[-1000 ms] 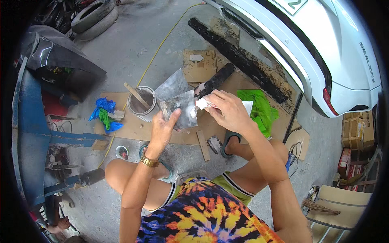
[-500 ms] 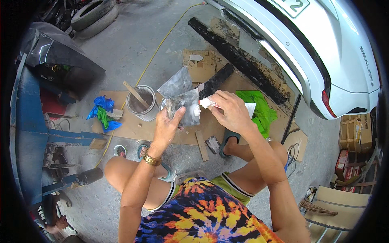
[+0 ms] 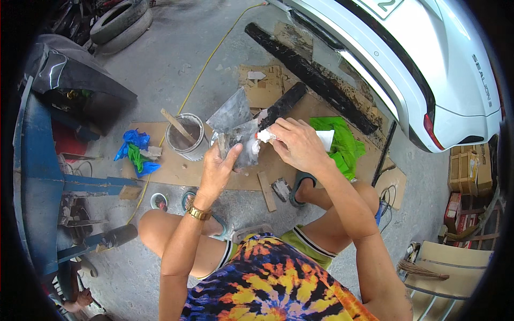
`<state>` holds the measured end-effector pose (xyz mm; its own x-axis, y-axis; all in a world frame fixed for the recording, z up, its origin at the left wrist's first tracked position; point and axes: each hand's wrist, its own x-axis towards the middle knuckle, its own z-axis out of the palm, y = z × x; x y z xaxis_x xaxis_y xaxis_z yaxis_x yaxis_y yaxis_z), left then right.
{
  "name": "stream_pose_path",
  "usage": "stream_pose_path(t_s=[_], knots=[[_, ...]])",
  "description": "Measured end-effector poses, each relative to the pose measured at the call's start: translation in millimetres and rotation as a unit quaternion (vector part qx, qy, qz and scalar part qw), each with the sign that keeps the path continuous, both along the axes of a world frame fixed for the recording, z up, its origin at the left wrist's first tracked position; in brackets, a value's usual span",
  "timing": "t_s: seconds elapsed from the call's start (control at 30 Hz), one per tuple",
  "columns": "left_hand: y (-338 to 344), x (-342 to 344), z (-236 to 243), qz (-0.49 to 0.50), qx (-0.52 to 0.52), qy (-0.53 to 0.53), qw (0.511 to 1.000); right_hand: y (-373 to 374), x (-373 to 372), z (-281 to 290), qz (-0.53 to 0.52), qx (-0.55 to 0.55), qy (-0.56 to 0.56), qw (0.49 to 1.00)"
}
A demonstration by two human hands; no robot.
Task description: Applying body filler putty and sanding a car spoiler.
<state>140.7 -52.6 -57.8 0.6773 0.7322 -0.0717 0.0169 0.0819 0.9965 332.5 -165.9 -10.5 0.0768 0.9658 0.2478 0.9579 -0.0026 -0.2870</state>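
Observation:
My left hand (image 3: 217, 171), with a gold watch at the wrist, is wrapped round a putty spreader with a wide grey blade (image 3: 243, 140). White paste lies along the blade's right edge. Against that edge, my right hand (image 3: 300, 143) pinches a crumpled white tube (image 3: 265, 136) with a bit of red at its tip. Its fingers cover much of the tube. Just beyond the spreader lies another flat grey sheet (image 3: 230, 106). Left of it stands an open can (image 3: 201, 148) of grey filler, a wooden stick (image 3: 179, 127) leaning in it.
Cardboard (image 3: 214, 179) covers the floor under the can. Green plastic (image 3: 345, 147) lies at the right, blue plastic (image 3: 131, 144) at the left. A white car's bumper (image 3: 364, 69) and long black strips (image 3: 316, 80) are beyond. A blue metal frame (image 3: 40, 182) stands left.
Both hands have shifted very slightly left in view, along with the whole scene. The tube's tip has moved slightly along the blade's edge; both grips stay the same.

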Motion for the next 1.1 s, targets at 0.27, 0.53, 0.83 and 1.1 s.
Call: stream_pose_path(t_s=[0.27, 0.53, 0.83, 1.1], knots=[[1.3, -2.0, -0.4, 0.0, -0.021, -0.019, 1.0, 1.5, 0.4, -5.4, 0.003, 0.012, 0.012, 1.0], [17.9, -10.3, 14.5, 0.047, -0.015, -0.034, 0.998, -36.7, 71.3, 28.8, -0.125, 0.092, 0.132, 0.979], [22.9, -17.5, 19.9, 0.102, 0.001, -0.046, 0.994, -252.0, 127.0, -81.0, -0.452, 0.146, 0.348, 0.808], [-36.5, -26.3, 10.9, 0.039, -0.015, 0.07, 0.997, -362.6, 51.8, -340.7, -0.519, 0.151, 0.364, 0.758]])
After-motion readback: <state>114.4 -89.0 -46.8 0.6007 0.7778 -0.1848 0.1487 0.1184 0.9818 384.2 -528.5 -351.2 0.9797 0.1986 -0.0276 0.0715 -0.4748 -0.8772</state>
